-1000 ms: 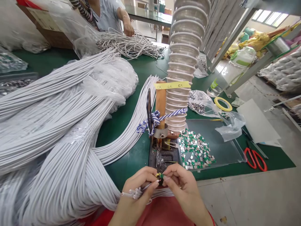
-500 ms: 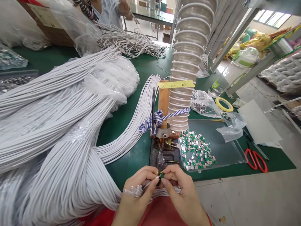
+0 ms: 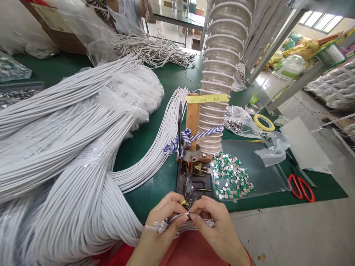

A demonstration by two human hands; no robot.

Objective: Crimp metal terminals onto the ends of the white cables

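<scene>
My left hand (image 3: pixel 163 221) is closed around a white cable (image 3: pixel 181 215), pinching it near its tip between thumb and forefinger. Several cut white cable ends (image 3: pixel 159 225) stick out across the same hand. Against that tip, the fingers of my right hand (image 3: pixel 212 220) are pinched together. A small dark bit shows where the fingertips meet, and the rest is hidden by the fingers. Just beyond my hands stands a wooden-handled soldering iron (image 3: pixel 192 122), clamped upright, tip down, over a dark base (image 3: pixel 203 184). Small green-and-silver connectors (image 3: pixel 231 177) lie in a pile to the right.
A large bundle of white cables (image 3: pixel 83 159) covers the left side. A clear ribbed hose (image 3: pixel 222 66) rises behind the iron. On the right are red-handled scissors (image 3: pixel 301 188), yellow tape (image 3: pixel 264 122) and a clear bottle (image 3: pixel 273 83). Another person (image 3: pixel 127 16) is at the far side.
My hands have tilted and shifted slightly at the fingertips. The green connector seen between them before no longer shows. The other person's hand at the back has moved.
</scene>
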